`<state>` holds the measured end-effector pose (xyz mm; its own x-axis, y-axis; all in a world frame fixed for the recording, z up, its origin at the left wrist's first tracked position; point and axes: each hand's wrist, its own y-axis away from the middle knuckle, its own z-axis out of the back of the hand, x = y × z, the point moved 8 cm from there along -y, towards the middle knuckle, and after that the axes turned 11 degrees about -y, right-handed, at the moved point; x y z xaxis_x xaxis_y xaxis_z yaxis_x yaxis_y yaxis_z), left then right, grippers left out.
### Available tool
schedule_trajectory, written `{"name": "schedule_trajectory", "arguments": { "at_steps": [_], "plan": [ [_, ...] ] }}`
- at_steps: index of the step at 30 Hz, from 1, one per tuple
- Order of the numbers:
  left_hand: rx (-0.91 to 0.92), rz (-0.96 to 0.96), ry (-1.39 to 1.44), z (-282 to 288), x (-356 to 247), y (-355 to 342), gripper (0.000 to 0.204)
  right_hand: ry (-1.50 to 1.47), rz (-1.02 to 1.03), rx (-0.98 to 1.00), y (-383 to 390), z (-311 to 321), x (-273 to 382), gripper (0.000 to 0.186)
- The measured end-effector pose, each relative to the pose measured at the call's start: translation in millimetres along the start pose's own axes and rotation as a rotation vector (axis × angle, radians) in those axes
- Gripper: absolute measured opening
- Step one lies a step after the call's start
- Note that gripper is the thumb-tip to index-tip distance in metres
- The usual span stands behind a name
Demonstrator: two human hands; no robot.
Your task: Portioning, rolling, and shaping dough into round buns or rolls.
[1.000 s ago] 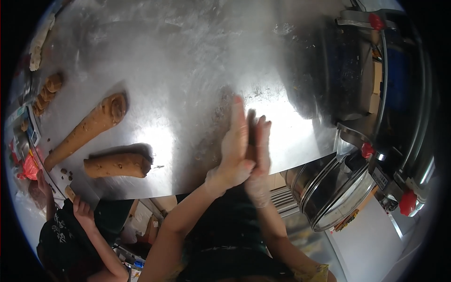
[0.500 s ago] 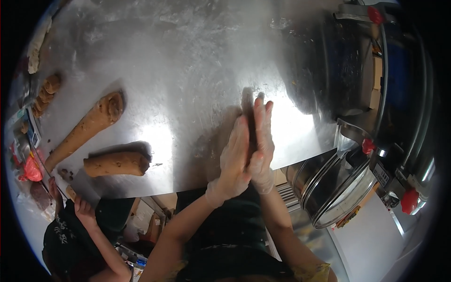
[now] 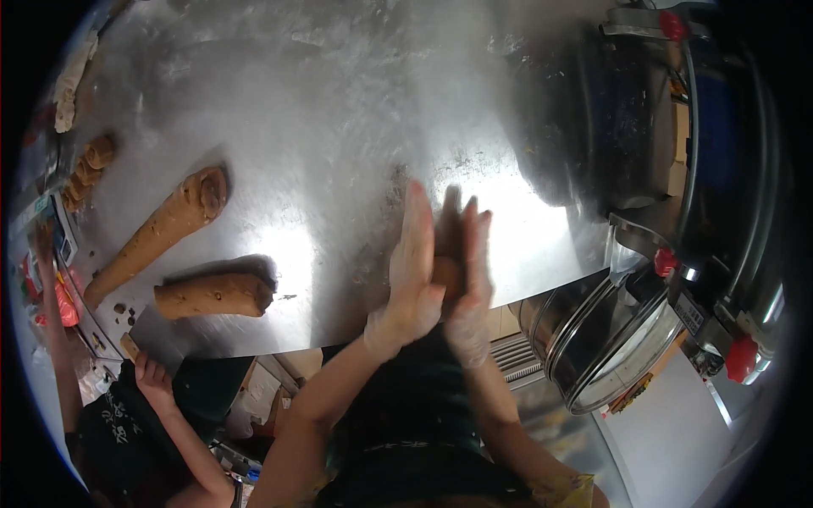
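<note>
Left clear-gloved hand (image 3: pixel 410 275) has slid forward, right clear-gloved hand (image 3: pixel 478 275) back | flat palms clamped on rounded brown dough piece (image 3: pixel 448 275) between them, near shiny steel table's (image 3: pixel 279 127) front edge | shaping looks underway, unfinished; tapering brown dough log (image 3: pixel 157 234) and short brown dough cylinder (image 3: pixel 212 297) lie undivided

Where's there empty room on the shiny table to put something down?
The biggest bare patch of table is its middle, beyond the worker's left hand and right of the long dough roll, just smeared whitish. A smaller gap lies between the short dough roll and that hand. The left side is crowded: rolls, dough pieces, dark bits, a co-worker's hand.
</note>
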<state>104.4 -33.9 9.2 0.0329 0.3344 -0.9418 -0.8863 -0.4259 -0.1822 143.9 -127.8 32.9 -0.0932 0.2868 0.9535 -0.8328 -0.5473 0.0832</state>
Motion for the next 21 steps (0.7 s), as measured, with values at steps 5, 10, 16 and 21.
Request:
{"name": "schedule_trajectory", "arguments": {
  "at_steps": [5,10,16,21],
  "plan": [
    [0.196,0.120,0.137,-6,-27,7,0.103,-0.084,0.064,0.034,-26,-5,16,0.103],
    [0.047,0.057,-0.035,2,-9,12,0.100,-0.068,0.141,-0.050,-10,6,10,0.099],
    [0.193,0.140,0.108,-8,-30,22,0.096,-0.087,0.130,0.036,-27,-1,18,0.099],
    [0.004,0.000,0.041,3,-8,1,0.092,-0.080,-0.032,-0.064,-1,-2,16,0.103]
  ]
}}
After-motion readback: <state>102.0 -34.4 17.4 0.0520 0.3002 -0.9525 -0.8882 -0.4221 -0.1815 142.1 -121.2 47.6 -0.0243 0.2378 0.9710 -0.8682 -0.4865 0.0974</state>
